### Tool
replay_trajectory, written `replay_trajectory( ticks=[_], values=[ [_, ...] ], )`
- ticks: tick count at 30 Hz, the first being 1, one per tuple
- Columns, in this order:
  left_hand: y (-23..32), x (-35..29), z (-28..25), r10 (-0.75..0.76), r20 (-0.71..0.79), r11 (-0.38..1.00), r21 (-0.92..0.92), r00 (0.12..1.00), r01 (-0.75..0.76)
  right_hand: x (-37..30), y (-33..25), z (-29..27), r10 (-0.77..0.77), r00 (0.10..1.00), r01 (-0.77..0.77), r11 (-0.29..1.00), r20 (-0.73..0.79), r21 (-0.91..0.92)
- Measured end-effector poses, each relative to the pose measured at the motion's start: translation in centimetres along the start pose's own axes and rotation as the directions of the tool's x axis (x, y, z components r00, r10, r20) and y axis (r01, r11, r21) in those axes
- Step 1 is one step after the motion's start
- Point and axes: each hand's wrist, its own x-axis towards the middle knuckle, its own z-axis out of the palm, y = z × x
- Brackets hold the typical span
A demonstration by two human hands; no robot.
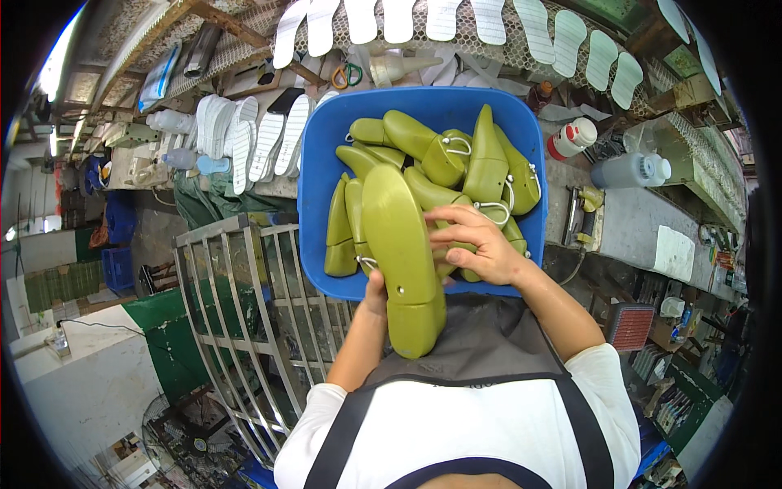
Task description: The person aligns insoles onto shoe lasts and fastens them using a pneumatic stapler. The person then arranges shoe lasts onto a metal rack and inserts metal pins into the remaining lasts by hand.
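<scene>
Shoe last [399, 236], olive green and glossy, is raised in front of me over the near edge of a blue plastic bin [423, 99]; sole side faces up, toe points away from me, heel end sits above my dark apron [497, 334]. Small hole and a cross seam visible near the heel. My left hand [375, 295] grips the last low on its left edge, thumb showing at the side, other fingers hidden behind. My right hand [486, 247] is loosely open beside the last's right edge, fingers spread, holding nothing that I can see; cannot tell whether the fingertips touch the last. Bin contents: many more green lasts [411, 134], lying at mixed angles, several with white cord loops [489, 204] at the heel end. Beyond the bin, a row of white insoles [399, 20] lies on a mesh rack; stacked white insoles [267, 145] lie to its left. Scissors [346, 76] with orange and green handles lie just past the bin's far rim. To the right: a red and white container [574, 138] and a translucent jug [629, 171].
</scene>
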Motion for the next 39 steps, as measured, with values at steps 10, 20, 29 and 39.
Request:
replay_trajectory(
  ticks=[10, 20, 29, 39],
  values=[
    [8.0, 1.6, -11.4, 0.195, -0.646, 0.801, 0.539, 0.738, 0.261, -0.3, 8.4, -3.6, 0.327, 0.903, -0.406, 0.861, -0.277, -0.306],
    [12.0, 11.4, -13.0, 0.566, 0.001, -0.619, 0.661, 0.824, 0.424, 14.7, 19.9, 0.5, 0.7, 0.713, -0.405, 0.366, -0.039, -0.838],
    [5.4, 26.8, -19.8, -0.507, -0.445, -0.683, 0.73, 0.738, -0.029, 21.1, 16.4, -7.2, 0.706, 0.642, -0.031, 0.414, 0.3, -0.91],
    [-0.4, 29.4, -19.1, -0.467, -0.832, -0.796, 0.248, 0.299, -0.552, 7.1, 12.1, 3.6, 0.782, 0.595, -0.392, 0.485, 0.186, -0.782]
  ],
)
